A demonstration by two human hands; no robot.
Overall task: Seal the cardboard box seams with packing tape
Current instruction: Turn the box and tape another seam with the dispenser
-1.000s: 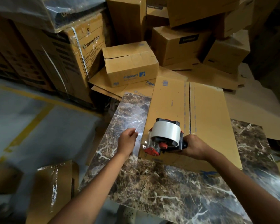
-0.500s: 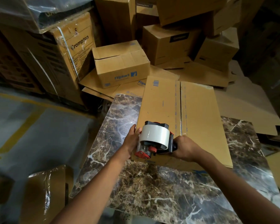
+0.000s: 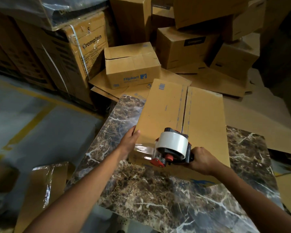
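A long brown cardboard box lies on a marble-patterned table, its centre seam running away from me. My right hand grips the handle of a black and red tape dispenser with a roll of clear tape, held over the box's near end. A strip of clear tape stretches from the dispenser to the box's near left corner. There my left hand presses flat on the box's left edge, fingers over the top.
A Flipkart box sits on flattened cardboard just beyond the table. Stacks of cartons, one marked Crompton, fill the back and left. A plastic-wrapped carton stands on the floor at the lower left. Grey floor with yellow lines lies left.
My left hand moved from the table onto the box's near left corner. The dispenser shifted right along the box's near end, drawing out a strip of tape.
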